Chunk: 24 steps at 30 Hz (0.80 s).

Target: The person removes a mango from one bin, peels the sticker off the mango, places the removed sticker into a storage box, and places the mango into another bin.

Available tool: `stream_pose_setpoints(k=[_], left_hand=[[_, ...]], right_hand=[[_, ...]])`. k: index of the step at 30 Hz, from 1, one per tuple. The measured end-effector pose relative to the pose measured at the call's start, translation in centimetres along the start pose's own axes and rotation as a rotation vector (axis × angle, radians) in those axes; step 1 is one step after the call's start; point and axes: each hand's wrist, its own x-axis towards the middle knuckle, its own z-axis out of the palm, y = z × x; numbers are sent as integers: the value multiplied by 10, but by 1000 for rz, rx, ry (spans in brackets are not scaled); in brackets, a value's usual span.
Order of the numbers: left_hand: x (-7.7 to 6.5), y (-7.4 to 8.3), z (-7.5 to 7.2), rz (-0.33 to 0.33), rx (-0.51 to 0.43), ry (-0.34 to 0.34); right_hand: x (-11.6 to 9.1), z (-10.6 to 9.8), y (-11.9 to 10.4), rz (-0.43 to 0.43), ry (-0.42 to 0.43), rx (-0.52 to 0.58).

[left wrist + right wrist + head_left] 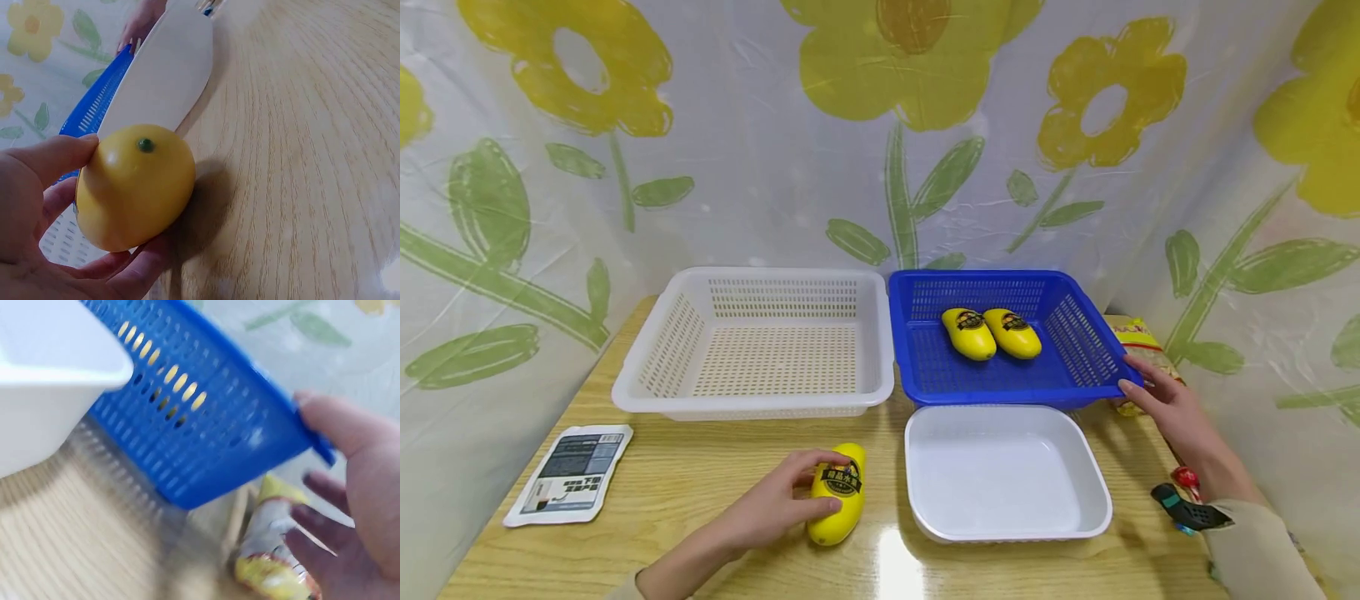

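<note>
A yellow mango (847,492) with a dark printed label (841,479) is seen at the near part of the wood-grain table (715,479). It is pinched between the thumb and the curved fingers of the left hand (775,504); its green stem end (145,145) is shown in the left-wrist view.

From this mango, a white tub (1007,483) is found at 3 o'clock, a blue basket (992,398) at 2 o'clock, a white basket (752,405) at 11 o'clock and a printed pouch (568,475) at 9 o'clock. Two mangoes (972,342) are contained side by side in the blue basket.

The blue basket's rim is touched by the right hand (1176,417) at its corner between 3 and 4 o'clock; owing to blur, whether the rim is pinched cannot be told. A packet (1137,336) is partly hidden beyond that hand. A dark band (1193,510) is worn at the right wrist. The scene is backed at 12 o'clock by a flower-patterned curtain (760,150).
</note>
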Motion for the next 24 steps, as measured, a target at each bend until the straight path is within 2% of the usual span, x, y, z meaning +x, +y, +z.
stream_pose_setpoints(k=[3, 5, 8, 11, 15, 19, 24], left_hand=[[2, -2, 1, -10, -27, 4], [4, -2, 2, -13, -47, 18], [7, -3, 5, -8, -62, 53], [10, -3, 8, 2, -58, 93], [12, -3, 11, -7, -42, 142], [13, -2, 13, -26, -70, 163], [12, -3, 13, -52, -121, 168]], right_hand=[[0, 3, -17, -79, 83, -199], [0, 9, -33, -126, 139, -275], [-2, 29, -60, -177, 207, -346], [-6, 56, -88, -244, 192, -320], [-12, 99, -119, -303, 76, -200], [-21, 141, -141, -282, -84, -72], [-31, 187, -160, -241, -254, 3]])
